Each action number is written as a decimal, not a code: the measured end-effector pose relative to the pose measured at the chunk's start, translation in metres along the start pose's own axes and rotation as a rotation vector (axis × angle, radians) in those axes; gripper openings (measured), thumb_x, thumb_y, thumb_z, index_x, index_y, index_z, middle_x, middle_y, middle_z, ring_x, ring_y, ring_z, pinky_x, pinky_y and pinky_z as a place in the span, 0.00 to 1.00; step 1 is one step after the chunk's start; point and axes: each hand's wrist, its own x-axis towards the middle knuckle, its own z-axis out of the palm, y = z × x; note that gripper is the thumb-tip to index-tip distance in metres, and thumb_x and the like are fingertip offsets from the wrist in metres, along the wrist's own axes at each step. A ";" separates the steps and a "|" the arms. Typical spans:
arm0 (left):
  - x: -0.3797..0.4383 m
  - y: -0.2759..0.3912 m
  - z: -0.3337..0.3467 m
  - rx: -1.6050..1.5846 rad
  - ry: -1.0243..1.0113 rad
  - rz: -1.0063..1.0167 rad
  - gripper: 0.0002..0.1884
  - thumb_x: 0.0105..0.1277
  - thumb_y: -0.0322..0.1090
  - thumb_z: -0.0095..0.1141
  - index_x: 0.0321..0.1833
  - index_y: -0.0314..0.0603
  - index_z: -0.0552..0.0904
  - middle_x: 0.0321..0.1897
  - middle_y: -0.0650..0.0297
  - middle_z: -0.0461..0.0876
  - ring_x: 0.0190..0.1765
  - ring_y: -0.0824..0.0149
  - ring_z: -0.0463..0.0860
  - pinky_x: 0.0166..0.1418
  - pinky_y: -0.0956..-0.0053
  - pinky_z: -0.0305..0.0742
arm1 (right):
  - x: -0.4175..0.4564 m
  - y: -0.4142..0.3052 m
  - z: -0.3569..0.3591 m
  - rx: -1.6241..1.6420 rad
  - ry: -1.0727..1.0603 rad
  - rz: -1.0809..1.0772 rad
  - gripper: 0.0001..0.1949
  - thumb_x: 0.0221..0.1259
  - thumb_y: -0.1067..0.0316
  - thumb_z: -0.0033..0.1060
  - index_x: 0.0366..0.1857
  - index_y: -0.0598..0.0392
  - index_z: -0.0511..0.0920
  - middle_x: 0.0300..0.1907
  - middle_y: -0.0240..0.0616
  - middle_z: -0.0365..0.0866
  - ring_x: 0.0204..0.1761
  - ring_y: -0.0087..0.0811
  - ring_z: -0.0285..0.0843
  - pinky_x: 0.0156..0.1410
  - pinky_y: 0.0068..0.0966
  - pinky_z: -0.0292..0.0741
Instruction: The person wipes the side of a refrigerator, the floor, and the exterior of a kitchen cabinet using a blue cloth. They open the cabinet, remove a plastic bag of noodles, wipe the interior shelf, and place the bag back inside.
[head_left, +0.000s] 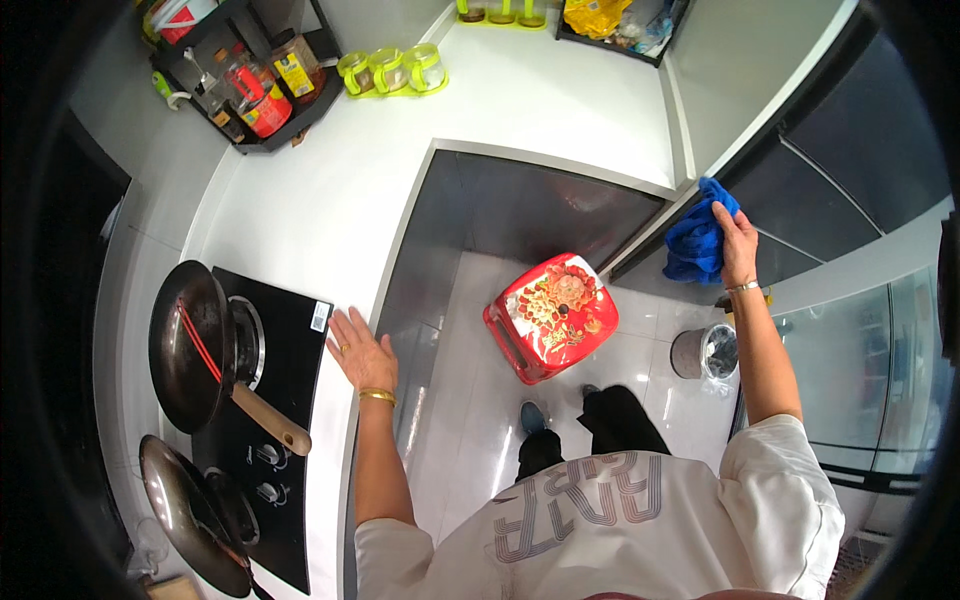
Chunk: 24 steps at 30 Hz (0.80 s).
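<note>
My right hand (739, 244) grips a crumpled blue cloth (694, 238), which hangs beside the dark cabinet panels on the right. On the left, my left hand (364, 352) rests palm down with spread fingers at the front edge of the white countertop (300, 217). Its fingertips lie next to the corner of a black glass gas cooktop (289, 330). A dark wok (191, 337) with a wooden handle sits on the far burner, red chopsticks (199, 341) lying in it. Another pan or lid (191, 517) leans over the near burner.
A red flowered plastic stool (555, 319) stands on the tiled floor before me. Right of it is a lined waste bin (703, 352). Green-handled seasoning jars (390, 69) and a black rack of bottles (262, 97) occupy the counter's back corner. Another black rack (622, 30) holds bags.
</note>
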 end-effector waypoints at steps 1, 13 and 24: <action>-0.002 -0.001 0.002 0.012 0.009 0.011 0.41 0.58 0.40 0.57 0.70 0.36 0.50 0.71 0.47 0.48 0.74 0.51 0.45 0.73 0.54 0.42 | 0.000 -0.001 -0.001 -0.046 0.008 -0.007 0.11 0.57 0.64 0.63 0.39 0.60 0.80 0.31 0.28 0.80 0.30 0.17 0.74 0.37 0.16 0.73; 0.003 -0.010 0.008 -0.125 0.009 0.029 0.39 0.59 0.40 0.54 0.70 0.37 0.51 0.71 0.48 0.47 0.74 0.52 0.44 0.74 0.54 0.37 | 0.068 -0.018 0.057 -0.704 -0.181 -0.246 0.18 0.50 0.55 0.67 0.36 0.60 0.80 0.30 0.37 0.83 0.30 0.24 0.79 0.38 0.23 0.76; 0.093 0.001 0.015 -0.042 0.435 -0.041 0.25 0.60 0.47 0.55 0.56 0.37 0.74 0.61 0.44 0.67 0.67 0.46 0.61 0.67 0.53 0.56 | 0.148 0.035 0.100 -1.755 -0.669 -0.222 0.32 0.33 0.46 0.74 0.44 0.56 0.75 0.40 0.48 0.81 0.46 0.46 0.79 0.51 0.34 0.75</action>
